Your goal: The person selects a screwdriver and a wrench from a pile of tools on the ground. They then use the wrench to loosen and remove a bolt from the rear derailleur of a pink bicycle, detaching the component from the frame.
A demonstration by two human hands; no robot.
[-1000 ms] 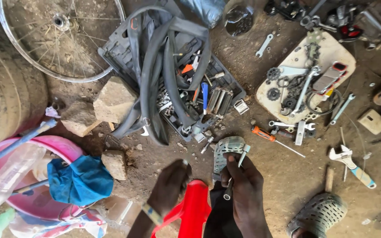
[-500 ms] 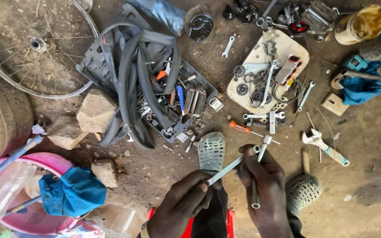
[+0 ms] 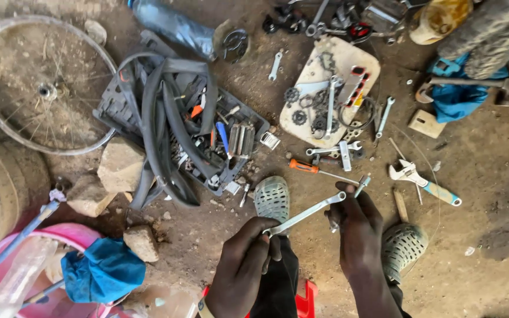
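At six o'clock, low over the dirt floor (image 3: 472,259), your left hand (image 3: 244,265) pinches one end of a long silver ring spanner (image 3: 305,214). Your right hand (image 3: 357,232) closes around a second tool, mostly hidden by fingers.

Head camera, looking straight down over a dirt floor.

The single view sat above the person's own hands, left hand (image 3: 244,265) and right hand (image 3: 357,235) near the bottom edge, close to the lens. Farther off it took in the bicycle wheel (image 3: 42,88) at far left and the pale board of tools (image 3: 334,88) at far right. There was only this one view.
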